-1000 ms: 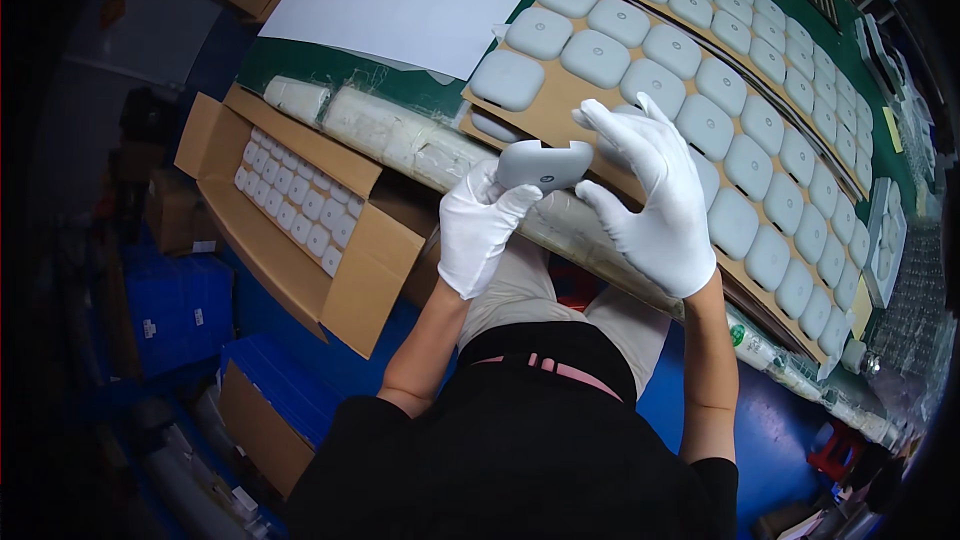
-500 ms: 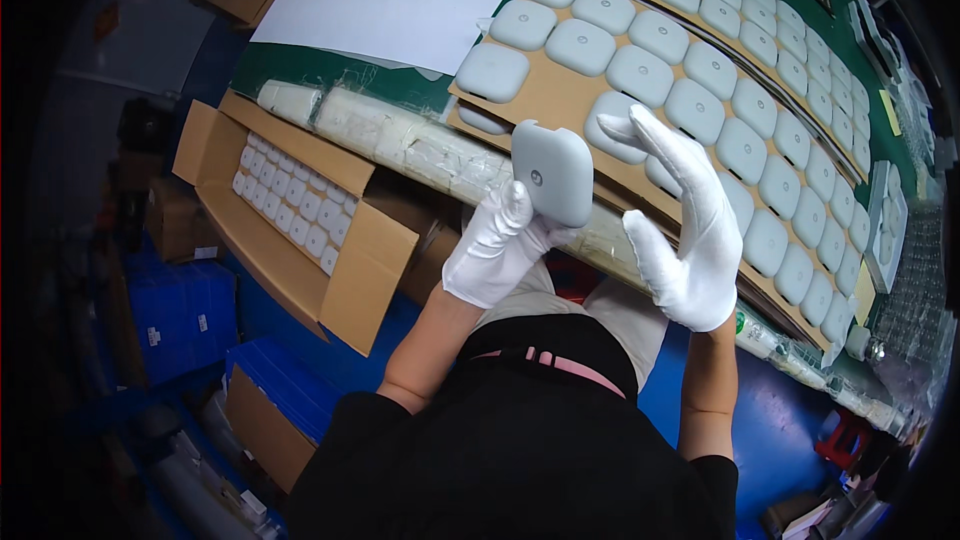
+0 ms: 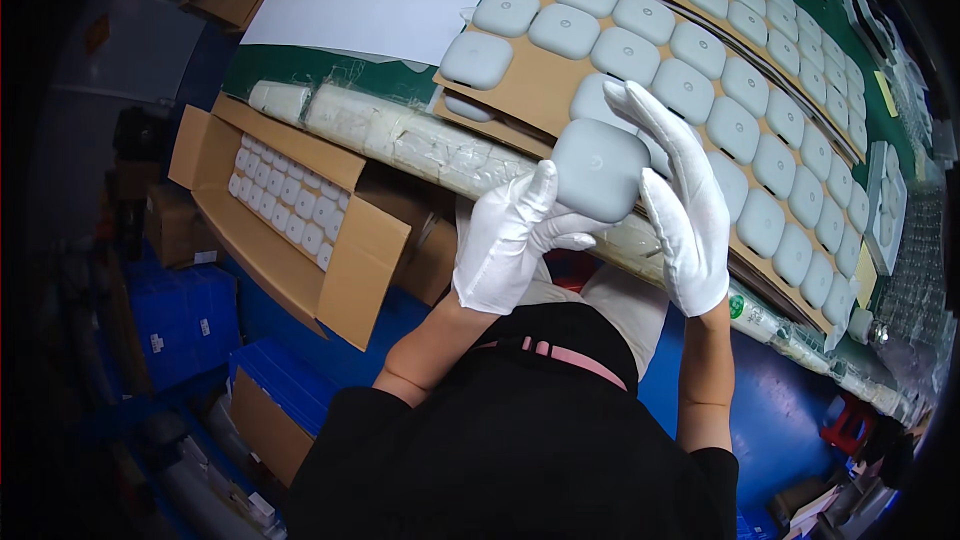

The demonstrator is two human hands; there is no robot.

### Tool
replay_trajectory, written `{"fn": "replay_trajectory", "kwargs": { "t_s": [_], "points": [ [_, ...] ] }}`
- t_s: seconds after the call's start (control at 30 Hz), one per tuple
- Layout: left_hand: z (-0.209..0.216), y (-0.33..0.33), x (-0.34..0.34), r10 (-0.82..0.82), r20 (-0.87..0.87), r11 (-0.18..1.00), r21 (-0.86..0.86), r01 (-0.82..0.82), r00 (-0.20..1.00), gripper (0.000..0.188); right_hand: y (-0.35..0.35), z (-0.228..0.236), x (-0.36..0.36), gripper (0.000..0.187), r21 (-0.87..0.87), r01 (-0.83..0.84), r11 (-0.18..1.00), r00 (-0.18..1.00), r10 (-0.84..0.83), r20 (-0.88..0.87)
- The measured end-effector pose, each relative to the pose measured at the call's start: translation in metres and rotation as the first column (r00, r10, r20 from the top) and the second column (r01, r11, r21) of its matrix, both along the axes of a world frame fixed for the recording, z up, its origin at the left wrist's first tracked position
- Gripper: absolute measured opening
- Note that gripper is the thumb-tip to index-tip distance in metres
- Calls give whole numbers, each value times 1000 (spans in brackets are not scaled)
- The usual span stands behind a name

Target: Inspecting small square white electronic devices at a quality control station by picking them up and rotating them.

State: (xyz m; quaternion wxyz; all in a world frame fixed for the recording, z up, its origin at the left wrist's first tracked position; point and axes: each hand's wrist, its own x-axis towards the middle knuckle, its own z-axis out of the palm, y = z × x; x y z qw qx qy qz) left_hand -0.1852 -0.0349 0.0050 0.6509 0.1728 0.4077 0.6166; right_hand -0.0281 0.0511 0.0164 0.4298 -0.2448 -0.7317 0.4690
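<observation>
My left hand (image 3: 508,238), in a white glove, grips a light grey rounded-square plastic cover (image 3: 598,165) by its left and lower edge, thumb in front. The cover's broad face is tilted up toward me, with a small faint round mark in the middle. At its right side is my right hand (image 3: 690,210), also gloved, with the fingers stretched out and apart from the thumb. The thumb tip lies at the cover's right edge; whether it touches is hard to tell. Just beyond, matching covers (image 3: 683,92) lie in rows on a brown cardboard sheet (image 3: 530,90).
A padded roll wrapped in clear plastic (image 3: 400,145) runs along the green table's (image 3: 400,80) near edge. An open carton (image 3: 285,275) at the left holds rows of similar covers. White sheets (image 3: 375,0) lie at the back; blue boxes (image 3: 185,325) stand lower left.
The cover has turned from nearly edge-on to face me and shifted right, closer to my right hand. My left hand has moved slightly right. My right hand's thumb and fingers have drawn closer together.
</observation>
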Motion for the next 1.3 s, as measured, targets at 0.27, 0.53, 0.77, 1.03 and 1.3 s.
{"fn": "replay_trajectory", "kwargs": {
  "t_s": [0.27,0.53,0.77,1.03,1.3],
  "points": [
    [10,2,10,35,-142,999,4,-35,989,37,-7,-11,7,48,-35,1,999,995,2,95],
    [6,8,12,36,-160,999,0,-37,987,36,-6,-13,15,56,-65,-14,998,989,24,143],
    [7,7,15,79,-131,996,-19,-82,988,32,-1,-11,18,78,76,-48,996,977,31,209],
    [16,-8,31,118,-919,980,168,103,377,31,-7,-23,11,88,236,110,965,973,-153,175],
    [11,0,32,244,-662,905,419,80,709,29,-13,-22,16,87,-335,-64,940,981,-2,-194]
  ]
}}
